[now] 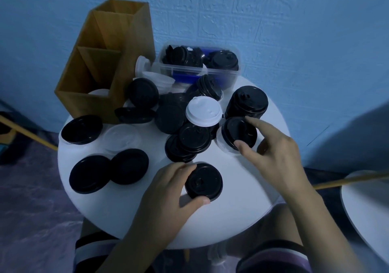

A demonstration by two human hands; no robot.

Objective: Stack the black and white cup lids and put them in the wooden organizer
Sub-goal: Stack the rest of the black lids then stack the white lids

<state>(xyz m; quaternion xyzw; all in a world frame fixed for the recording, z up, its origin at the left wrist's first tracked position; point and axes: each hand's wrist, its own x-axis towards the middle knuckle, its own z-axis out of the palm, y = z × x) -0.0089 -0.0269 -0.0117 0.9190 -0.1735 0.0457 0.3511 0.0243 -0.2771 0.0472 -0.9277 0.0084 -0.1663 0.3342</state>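
Note:
Many black cup lids lie scattered on a small round white table (227, 220). My left hand (168, 195) grips a black lid (203, 182) near the front edge, thumb and fingers on its rim. My right hand (275, 157) pinches another black lid (239, 133) that rests on a white one. A white lid (203, 110) sits on top of the central pile. A short stack of black lids (247, 101) stands at the right. The wooden organizer (101, 62) stands at the back left, with a white lid showing in its front compartment.
A clear plastic box (200, 62) holding more black lids stands at the back by the blue wall. Clear and white lids lie by the organizer. Two flat black lids (107, 172) lie front left. Another white table (366, 205) edges in at the right. My knees are below.

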